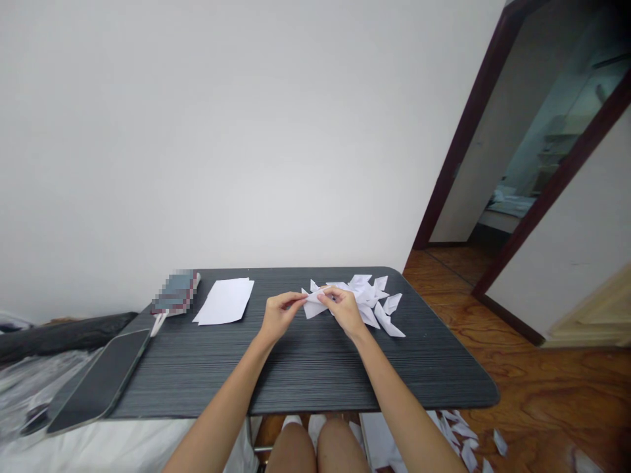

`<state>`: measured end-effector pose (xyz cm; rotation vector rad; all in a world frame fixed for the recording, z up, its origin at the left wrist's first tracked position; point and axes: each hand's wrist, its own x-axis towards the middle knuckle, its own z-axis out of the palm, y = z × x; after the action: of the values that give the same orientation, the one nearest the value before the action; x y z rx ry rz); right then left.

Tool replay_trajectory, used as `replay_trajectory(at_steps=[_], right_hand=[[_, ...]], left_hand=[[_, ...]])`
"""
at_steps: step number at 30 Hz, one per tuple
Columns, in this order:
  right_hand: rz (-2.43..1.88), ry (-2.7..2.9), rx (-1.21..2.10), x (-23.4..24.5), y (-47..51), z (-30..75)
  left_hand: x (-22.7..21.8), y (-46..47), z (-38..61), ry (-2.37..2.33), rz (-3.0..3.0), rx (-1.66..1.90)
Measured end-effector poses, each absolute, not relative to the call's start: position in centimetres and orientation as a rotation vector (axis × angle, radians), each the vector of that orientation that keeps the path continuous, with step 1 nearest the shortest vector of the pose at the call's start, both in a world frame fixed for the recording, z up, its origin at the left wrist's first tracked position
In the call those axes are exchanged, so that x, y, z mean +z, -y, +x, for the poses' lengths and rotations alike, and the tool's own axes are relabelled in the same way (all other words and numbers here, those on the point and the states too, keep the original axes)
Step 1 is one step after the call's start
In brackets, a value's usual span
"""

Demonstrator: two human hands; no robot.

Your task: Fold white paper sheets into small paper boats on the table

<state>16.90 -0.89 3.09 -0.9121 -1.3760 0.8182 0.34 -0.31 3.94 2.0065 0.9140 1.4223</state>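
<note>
Both my hands meet over the middle of a dark striped table (296, 374). My left hand (280, 313) pinches the left tip of a small folded white paper piece (314, 305). My right hand (342, 307) pinches the same piece from the right, fingers curled over it. Just behind and to the right of my right hand lies a pile of folded white paper shapes (377, 302), several of them pointed.
A stack of flat white sheets (225, 301) lies at the back left, beside a small book (176, 292). A dark tablet (101, 381) rests on the table's left edge. Paper scraps (461, 430) litter the wooden floor; an open doorway stands right.
</note>
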Motion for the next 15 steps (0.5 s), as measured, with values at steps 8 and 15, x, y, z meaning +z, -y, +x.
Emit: replay_trajectory(at_steps=[8, 15], right_hand=[[-0.918, 1.177, 1.075, 2.9, 0.85, 16.59], [-0.846, 1.192, 1.093, 3.54, 1.13, 16.8]], left_hand=[[3.44, 0.27, 0.52, -1.028, 1.858, 1.457], [3.64, 0.41, 0.71, -0.999, 1.699, 1.356]])
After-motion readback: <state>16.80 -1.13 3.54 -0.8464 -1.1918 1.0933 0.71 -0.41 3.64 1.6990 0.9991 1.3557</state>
